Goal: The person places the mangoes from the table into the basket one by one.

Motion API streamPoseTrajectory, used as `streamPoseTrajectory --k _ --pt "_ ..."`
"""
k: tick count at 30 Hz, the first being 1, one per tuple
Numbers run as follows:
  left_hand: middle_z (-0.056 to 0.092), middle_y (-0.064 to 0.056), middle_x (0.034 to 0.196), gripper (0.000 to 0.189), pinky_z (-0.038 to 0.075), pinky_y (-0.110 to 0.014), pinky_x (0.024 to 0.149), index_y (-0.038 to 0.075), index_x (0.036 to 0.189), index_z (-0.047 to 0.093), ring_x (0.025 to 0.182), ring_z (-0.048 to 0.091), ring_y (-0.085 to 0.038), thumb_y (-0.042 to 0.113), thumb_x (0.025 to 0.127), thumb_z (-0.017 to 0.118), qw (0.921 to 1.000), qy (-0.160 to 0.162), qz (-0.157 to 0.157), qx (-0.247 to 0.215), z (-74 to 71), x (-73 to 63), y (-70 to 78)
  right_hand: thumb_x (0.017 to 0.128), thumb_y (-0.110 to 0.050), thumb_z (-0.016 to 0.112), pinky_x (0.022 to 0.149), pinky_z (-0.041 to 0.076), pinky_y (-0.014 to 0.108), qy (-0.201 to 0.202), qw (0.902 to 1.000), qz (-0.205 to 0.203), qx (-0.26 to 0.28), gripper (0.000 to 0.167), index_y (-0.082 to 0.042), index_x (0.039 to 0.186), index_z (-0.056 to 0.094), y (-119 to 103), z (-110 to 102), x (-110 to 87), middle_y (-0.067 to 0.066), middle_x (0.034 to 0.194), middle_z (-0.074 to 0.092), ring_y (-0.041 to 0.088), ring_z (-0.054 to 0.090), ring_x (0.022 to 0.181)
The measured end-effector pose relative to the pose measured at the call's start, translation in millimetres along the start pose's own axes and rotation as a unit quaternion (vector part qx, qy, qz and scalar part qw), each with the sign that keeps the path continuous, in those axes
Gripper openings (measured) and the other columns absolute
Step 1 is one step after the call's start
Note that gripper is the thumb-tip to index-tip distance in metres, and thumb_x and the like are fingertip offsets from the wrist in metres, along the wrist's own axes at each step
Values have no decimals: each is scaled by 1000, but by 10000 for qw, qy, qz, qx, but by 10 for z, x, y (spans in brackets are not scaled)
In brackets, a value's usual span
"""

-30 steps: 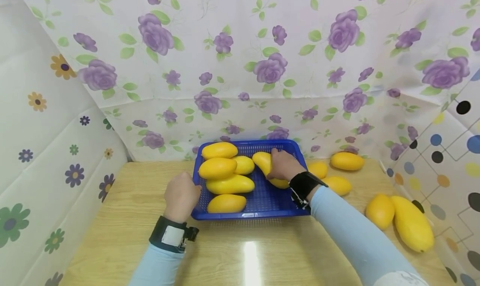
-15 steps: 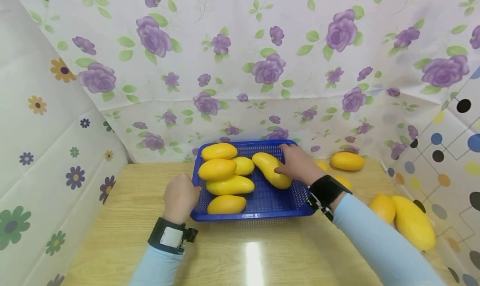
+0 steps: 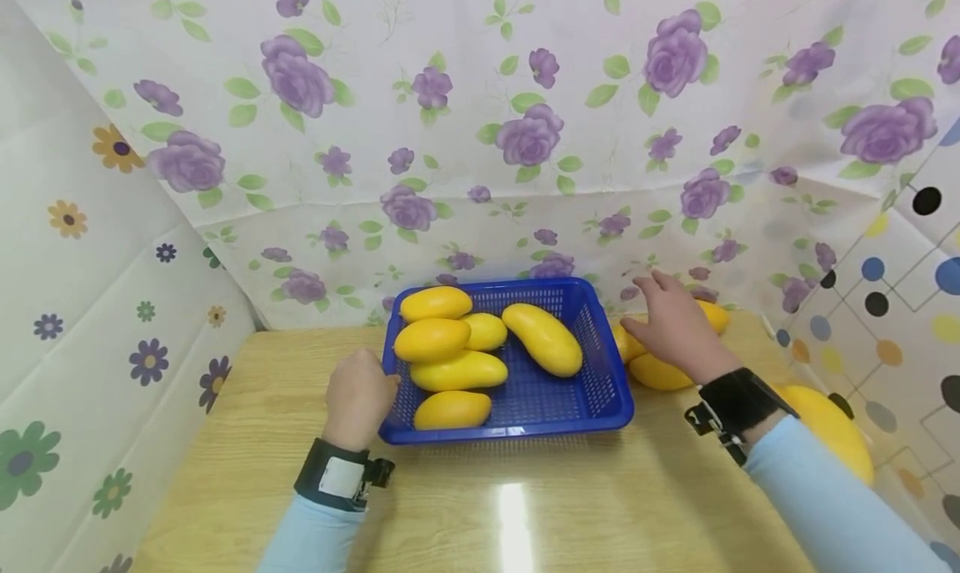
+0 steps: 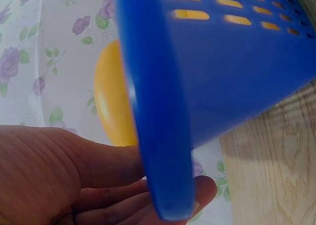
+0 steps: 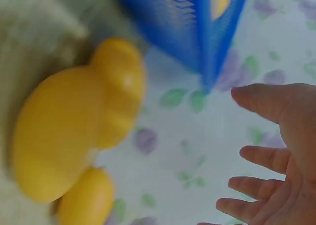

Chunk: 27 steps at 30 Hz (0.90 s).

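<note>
Basket: blue basket, standing on the wooden surface with its long side toward the person; its side walls are perforated.
Basket contents: six mangoes, all yellow; five crowd the left half, overlapping in view, and a lone mango lies slantwise in the right half.
Left group: back mango, upper mango, inner mango, long mango and front mango.
Left hand: left hand at the basket's left edge; the thumb and fingers pinch the rim between them (the left wrist view shows them on opposite faces).
Right hand: right hand beyond the basket's right edge, fingers spread wide and holding nothing; in the right wrist view they are apart from the fruit.
Loose fruit: near mango and side mango beside the basket's right end, far mango behind the right hand (partly covered by it), and large mango farther right, partly hidden by the right forearm.
Wrists: black bands over light blue sleeves.
Backdrop: white cloth with purple flowers behind the surface; dotted cloth at right.
</note>
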<state>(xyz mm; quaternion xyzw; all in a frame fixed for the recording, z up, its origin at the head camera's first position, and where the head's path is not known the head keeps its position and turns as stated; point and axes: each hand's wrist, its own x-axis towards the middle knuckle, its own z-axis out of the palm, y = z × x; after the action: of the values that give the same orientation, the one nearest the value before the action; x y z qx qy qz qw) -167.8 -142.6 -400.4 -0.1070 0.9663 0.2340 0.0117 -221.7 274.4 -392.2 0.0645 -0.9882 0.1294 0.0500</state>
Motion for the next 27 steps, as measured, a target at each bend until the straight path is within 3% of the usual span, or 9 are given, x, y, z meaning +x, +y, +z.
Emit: streamPoseTrajectory --k 5,11,14,21,27 --pt "51 -6 54 29 35 -22 35 4 63 58 45 51 -18 23 82 70 10000 -12 -30 74 29 2 -10 79 -52 67 98 18 75 -537 9980 229 -236 90 -4 144 28 305 152 -93 29 150 17 50 17 135" --pt "50 -6 54 29 36 -22 36 5 64 58 45 52 -18 23 83 69 9999 -56 -31 110 28 5 -5 72 -59 70 99 27 69 -733 9972 -63 -141 100 -4 145 28 601 347 -210 26 146 30 47 28 131" --pt "50 -7 55 28 36 -22 36 5 65 57 46 52 -19 23 84 68 9999 -52 -68 94 13 8 2 70 -61 70 103 25 66 -831 9965 -104 -56 103 -7 146 26 691 408 -247 25 148 29 48 26 133" --pt "50 -7 55 28 36 -22 36 3 66 58 46 52 -19 22 84 68 9999 -87 -127 38 0 -7 22 64 -71 67 104 18 69 -1213 9925 -101 86 113 -15 150 18 759 515 -344 19 154 20 46 18 139" --pt "50 -7 56 27 35 -22 36 3 67 58 47 52 -19 22 84 68 9999 -90 -106 62 -15 -12 32 64 -63 74 100 14 74 -1383 9902 -103 158 117 -20 151 8 761 624 -402 14 157 14 44 14 141"
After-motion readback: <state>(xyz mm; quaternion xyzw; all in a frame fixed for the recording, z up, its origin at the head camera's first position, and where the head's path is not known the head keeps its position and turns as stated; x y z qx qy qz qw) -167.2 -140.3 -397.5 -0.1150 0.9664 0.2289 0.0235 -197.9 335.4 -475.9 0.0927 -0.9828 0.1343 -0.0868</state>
